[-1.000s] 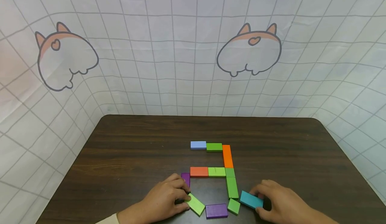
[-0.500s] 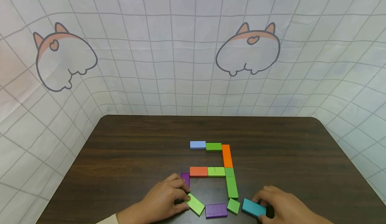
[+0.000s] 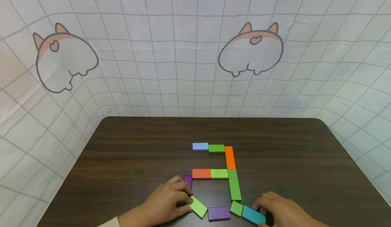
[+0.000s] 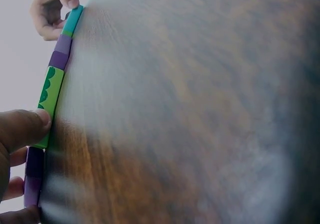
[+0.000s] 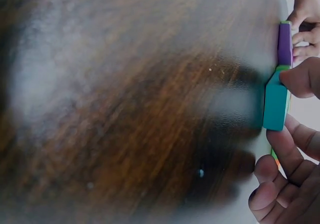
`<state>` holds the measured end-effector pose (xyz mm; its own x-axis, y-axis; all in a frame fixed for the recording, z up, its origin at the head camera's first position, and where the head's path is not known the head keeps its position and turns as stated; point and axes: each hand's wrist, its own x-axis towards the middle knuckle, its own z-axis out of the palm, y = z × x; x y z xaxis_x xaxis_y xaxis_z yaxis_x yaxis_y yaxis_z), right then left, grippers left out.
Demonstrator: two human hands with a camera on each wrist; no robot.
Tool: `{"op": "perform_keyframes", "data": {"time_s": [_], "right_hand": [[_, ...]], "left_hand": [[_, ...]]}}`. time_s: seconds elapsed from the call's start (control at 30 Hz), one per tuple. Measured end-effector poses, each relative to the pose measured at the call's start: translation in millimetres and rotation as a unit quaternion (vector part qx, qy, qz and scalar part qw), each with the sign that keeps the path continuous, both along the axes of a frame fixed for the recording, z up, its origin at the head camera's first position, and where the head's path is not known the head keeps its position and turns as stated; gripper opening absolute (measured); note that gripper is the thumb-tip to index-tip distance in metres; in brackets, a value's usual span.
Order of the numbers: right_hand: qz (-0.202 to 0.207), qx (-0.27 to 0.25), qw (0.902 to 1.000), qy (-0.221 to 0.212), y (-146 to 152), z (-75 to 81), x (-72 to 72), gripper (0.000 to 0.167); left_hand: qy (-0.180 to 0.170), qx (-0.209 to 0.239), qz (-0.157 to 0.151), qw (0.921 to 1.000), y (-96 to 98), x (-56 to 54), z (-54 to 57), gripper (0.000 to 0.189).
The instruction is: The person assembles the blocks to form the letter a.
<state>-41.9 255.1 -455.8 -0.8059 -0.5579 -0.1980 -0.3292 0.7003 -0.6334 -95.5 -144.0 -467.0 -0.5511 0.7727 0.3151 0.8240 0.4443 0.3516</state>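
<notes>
My left hand (image 3: pixel 166 200) holds a light green block (image 3: pixel 198 207), its thumb against the near side and a finger at the far corner. The other left fingers lie along an upright purple block (image 3: pixel 188 182). My right hand (image 3: pixel 282 210) grips a teal block (image 3: pixel 254 215) between thumb and fingers. In the head view the teal block lies tilted, its left end against a small green block (image 3: pixel 236 209). Between the two hands sits a purple block (image 3: pixel 219 213). The right wrist view shows the thumb on one end of the teal block (image 5: pixel 276 104) and a finger at the other.
Beyond the hands, a line of blocks continues: red (image 3: pixel 201 174), light green (image 3: pixel 219 174), green (image 3: pixel 235 189), orange (image 3: pixel 230 157), dark-lime (image 3: pixel 216 149) and light blue (image 3: pixel 200 147). All lie on a dark wooden table (image 3: pixel 137 142). A white gridded cloth (image 3: pixel 165 67) hangs around it.
My right hand with the teal block first shifted right and nearer, then came back left, bringing the block against the small green one. My left hand has stayed in place.
</notes>
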Motion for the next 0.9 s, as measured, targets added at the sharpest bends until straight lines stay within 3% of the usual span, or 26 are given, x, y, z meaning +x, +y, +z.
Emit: {"op": "perform_keyframes", "data": {"time_s": [0.37, 0.57, 0.77, 0.9], "right_hand": [[-0.002, 0.01, 0.9998, 0.014, -4, 3.0, -1.4, 0.039], [-0.003, 0.021, 0.9995, 0.025, -3, 5.9, -2.5, 0.044], [-0.029, 0.053, 0.9973, 0.043, -1, 12.6, -5.9, 0.042], [-0.038, 0.06, 0.993, 0.094, 1, 17.2, -9.9, 0.038]], "left_hand": [[-0.008, -0.01, -0.003, 0.9999, 0.0, 0.5, 0.7, 0.013], [-0.002, -0.04, -0.017, 0.9991, -1.4, 0.3, 3.9, 0.016], [0.062, -0.09, -0.028, 0.9937, -1.6, 2.1, 5.4, 0.017], [0.106, -0.103, -0.028, 0.9886, -1.1, 3.5, 5.3, 0.016]]}}
